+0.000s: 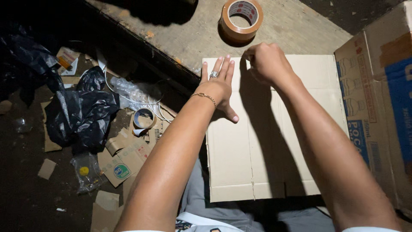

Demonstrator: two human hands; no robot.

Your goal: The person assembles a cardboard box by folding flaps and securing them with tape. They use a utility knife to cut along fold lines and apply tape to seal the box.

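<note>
- Nearest the camera, the person's grey-trousered lap sits under the near edge of a flattened sheet of cardboard (257, 159), which lies pale side up and creased lengthwise.
- To the left on the dark floor lie cardboard scraps (122, 165), a small clear bag (86, 172) with a yellow piece inside, and a crumpled black plastic bag (79, 114).
- Just beyond the scraps lies a nearly used-up tape core (144, 118) beside tangled white cord (128, 96).
- The left hand (219, 86) lies flat on the sheet near its far left corner, fingers stretched out together and thumb spread, gripping nothing; it wears a ring and a thin bracelet.
- The right hand (266, 62) is curled over the far edge of the sheet, fingertips pinched together at the edge; whether it has hold of anything small, I cannot tell.
- At the right stands a printed carton (377, 99), touching the sheet's side.
- Farthest off, a roll of brown tape (241, 19) rests on the concrete slab (292, 25), just beyond the right hand.
</note>
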